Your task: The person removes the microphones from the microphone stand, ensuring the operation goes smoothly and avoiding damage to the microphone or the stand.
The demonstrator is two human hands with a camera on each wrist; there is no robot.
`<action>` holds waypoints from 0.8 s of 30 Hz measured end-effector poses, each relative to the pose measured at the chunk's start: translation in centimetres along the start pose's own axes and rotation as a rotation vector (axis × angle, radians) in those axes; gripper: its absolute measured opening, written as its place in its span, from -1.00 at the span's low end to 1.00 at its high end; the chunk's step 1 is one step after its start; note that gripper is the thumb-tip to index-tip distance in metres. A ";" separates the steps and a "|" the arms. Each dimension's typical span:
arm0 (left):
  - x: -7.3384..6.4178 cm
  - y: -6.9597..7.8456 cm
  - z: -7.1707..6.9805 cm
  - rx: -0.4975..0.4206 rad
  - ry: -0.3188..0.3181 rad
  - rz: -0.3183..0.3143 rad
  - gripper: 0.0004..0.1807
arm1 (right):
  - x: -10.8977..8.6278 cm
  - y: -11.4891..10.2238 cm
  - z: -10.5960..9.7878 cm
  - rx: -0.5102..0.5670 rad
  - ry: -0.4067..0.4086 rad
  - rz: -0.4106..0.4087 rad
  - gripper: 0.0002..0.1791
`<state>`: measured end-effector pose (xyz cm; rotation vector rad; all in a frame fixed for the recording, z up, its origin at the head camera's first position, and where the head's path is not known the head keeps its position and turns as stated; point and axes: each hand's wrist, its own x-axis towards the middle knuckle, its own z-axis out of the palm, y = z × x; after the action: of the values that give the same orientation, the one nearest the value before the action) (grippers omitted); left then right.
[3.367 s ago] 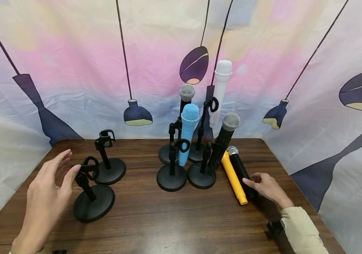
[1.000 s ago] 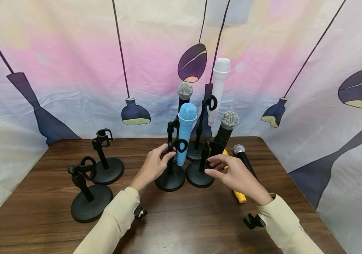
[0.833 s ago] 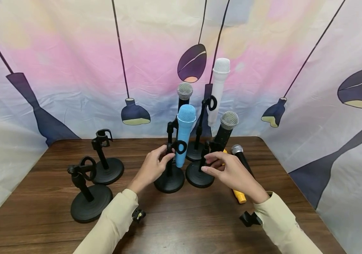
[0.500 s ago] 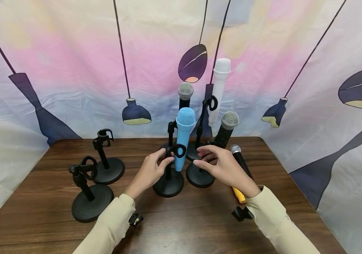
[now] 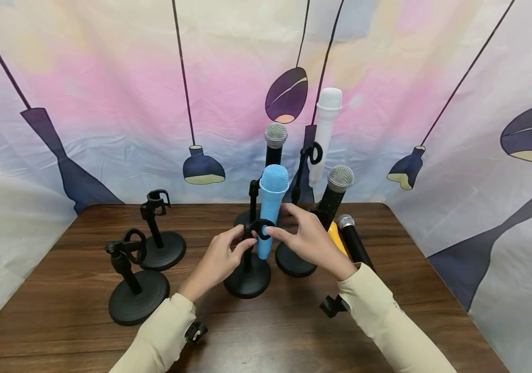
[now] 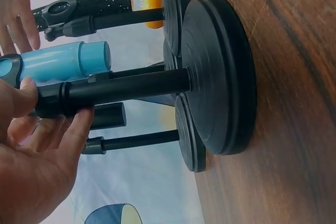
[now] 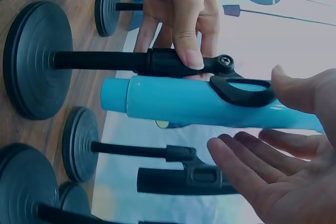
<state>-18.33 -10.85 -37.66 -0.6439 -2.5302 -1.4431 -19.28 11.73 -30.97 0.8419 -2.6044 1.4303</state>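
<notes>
**Status change: right hand (image 5: 310, 238) moved to the blue microphone (image 5: 273, 191)**

1. Change. Within the last second I log the right hand crossing inward from beside the spotted black microphone (image 5: 333, 198). Over the same interval the holding stand (image 5: 247, 280) has come closer to the near side of the table (image 5: 256, 339).

2. Left hand (image 5: 221, 254). It grips the upper post of the holding stand, thumb on one side, fingers on the other.

3. Right hand. Fingers loosely extended, not closed. Thumb and fingers lie on opposite sides of the blue microphone, at the clip (image 7: 236, 98). I cannot tell from my views whether they press on it.

4. Location. The blue microphone sits inside the clip, head up and slightly tilted, beside the post. Its lower end hangs free, apart from the base.

5. Meaning. I judge this a two-handed setup: the left hand steadies the holding stand, which leaves the right hand placed to handle the blue microphone or its clip.
</notes>
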 end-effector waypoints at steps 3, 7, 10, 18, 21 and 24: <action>-0.1 0.0 0.0 -0.019 -0.007 -0.001 -0.90 | 0.2 0.1 0.4 0.024 0.004 -0.035 -0.47; -0.3 0.0 0.0 -0.025 -0.017 0.008 -0.91 | 0.3 0.3 0.8 0.051 0.015 -0.088 -0.53; -0.4 0.0 -0.1 -0.026 -0.021 0.013 -0.90 | 0.3 0.5 0.9 0.046 0.025 -0.119 -0.57; -0.7 0.5 -0.4 -0.044 -0.045 0.000 -0.80 | 0.2 0.6 1.0 0.037 0.025 -0.162 -0.62; -0.7 1.1 -0.7 -0.030 -0.031 0.020 -0.71 | 0.2 0.6 1.0 0.045 0.027 -0.172 -0.61; -0.6 1.7 -0.9 -0.023 0.008 0.050 -0.62 | 0.1 0.5 1.0 0.041 0.027 -0.175 -0.61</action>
<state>-17.08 -11.06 -36.05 -0.6986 -2.4766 -1.4565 -19.43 11.12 -31.86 1.0192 -2.4201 1.4410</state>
